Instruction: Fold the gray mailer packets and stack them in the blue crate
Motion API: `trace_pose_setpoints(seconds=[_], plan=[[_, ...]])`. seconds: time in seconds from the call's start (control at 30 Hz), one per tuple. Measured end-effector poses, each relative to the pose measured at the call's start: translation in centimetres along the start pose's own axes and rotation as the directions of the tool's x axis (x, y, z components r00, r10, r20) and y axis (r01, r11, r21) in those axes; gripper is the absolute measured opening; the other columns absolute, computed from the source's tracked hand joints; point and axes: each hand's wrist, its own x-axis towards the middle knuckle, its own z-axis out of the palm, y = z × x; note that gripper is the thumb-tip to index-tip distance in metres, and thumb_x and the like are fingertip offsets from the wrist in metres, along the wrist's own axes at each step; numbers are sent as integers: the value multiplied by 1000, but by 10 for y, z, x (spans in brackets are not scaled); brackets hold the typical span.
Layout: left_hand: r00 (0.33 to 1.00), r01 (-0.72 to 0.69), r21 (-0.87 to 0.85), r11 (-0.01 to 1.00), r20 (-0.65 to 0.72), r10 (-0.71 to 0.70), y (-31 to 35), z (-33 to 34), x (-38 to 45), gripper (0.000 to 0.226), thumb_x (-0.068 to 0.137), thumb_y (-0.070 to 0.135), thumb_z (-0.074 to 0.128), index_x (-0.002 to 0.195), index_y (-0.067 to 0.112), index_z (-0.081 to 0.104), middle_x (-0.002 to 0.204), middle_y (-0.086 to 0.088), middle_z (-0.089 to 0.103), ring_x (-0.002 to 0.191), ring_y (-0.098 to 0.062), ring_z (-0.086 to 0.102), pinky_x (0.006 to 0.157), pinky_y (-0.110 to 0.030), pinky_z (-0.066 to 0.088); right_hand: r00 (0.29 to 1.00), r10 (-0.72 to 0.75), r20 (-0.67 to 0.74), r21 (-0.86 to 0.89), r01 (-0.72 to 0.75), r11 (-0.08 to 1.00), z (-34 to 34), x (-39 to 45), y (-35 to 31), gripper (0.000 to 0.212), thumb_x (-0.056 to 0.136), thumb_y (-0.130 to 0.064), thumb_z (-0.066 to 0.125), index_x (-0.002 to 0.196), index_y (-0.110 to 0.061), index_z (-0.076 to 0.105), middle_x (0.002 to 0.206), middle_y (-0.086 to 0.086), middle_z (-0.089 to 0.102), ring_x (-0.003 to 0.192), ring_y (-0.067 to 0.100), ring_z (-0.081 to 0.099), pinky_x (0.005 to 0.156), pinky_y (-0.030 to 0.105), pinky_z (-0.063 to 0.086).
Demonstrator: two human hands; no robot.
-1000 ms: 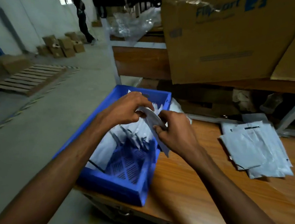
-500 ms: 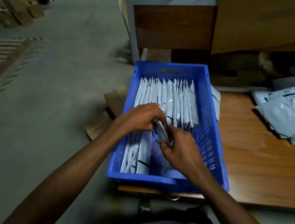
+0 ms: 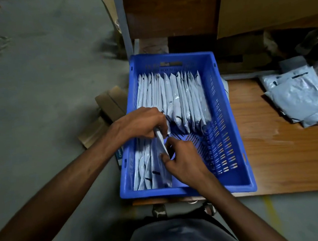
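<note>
The blue crate [image 3: 235, 184] sits at the left end of the wooden table [image 3: 284, 159]. Inside it, several folded gray mailer packets stand on edge in a far row [image 3: 173, 98] and a near row [image 3: 147, 169] along the left wall. Both hands hold one folded packet [image 3: 161, 143] edge-up at the right side of the near row. My left hand [image 3: 144, 121] grips its far end from above. Around its near end my right hand [image 3: 184, 158] pinches with thumb and fingers. The crate's right half shows bare slotted floor.
A loose pile of unfolded gray mailers [image 3: 302, 96] lies on the table at the right. Flat cardboard pieces [image 3: 105, 113] lie on the concrete floor left of the crate. A large cardboard box [image 3: 270, 1] and a wooden shelf [image 3: 169, 9] stand behind the crate.
The head camera has tilted down over the crate. Both hands have carried the folded packet lower into the crate, against the near row of packets.
</note>
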Motion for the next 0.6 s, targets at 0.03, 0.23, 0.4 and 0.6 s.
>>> trace_pose_setpoints(seconds=[0.03, 0.23, 0.4, 0.6], plan=[[1000, 5, 41, 999, 17, -5, -1, 2, 1, 50, 73, 2, 66, 113, 29, 79, 116, 7, 74, 111, -20, 64, 91, -43, 52, 1000, -8, -2, -15, 8, 1000, 3, 0, -2, 17, 90, -25, 69, 85, -17, 54, 75, 5, 67, 73, 30, 62, 68, 42, 45], [999, 30, -88, 996, 30, -27, -18, 23, -6, 59, 67, 0, 66, 119, 26, 73, 122, 4, 69, 117, -20, 62, 98, -41, 49, 998, 34, 55, -96, -29, 995, 25, 5, -1, 16, 89, -21, 62, 85, -19, 46, 87, 18, 67, 86, 42, 62, 68, 42, 42], [922, 133, -269, 954, -319, -219, -36, 19, -16, 71, 66, 7, 51, 133, 26, 65, 125, 1, 68, 117, -19, 62, 99, -42, 53, 993, 42, 108, -87, -32, 996, 31, 13, -1, 18, 85, -16, 61, 76, -16, 45, 77, 14, 61, 77, 39, 59, 63, 44, 46], [834, 482, -53, 875, -280, -476, -14, 17, -6, 51, 103, 57, 47, 107, 7, 61, 109, -19, 67, 105, -40, 63, 77, -42, 46, 989, -36, 147, -72, 47, 996, 29, 14, -4, 22, 85, -11, 63, 77, -13, 43, 71, 12, 57, 71, 36, 55, 60, 44, 42]])
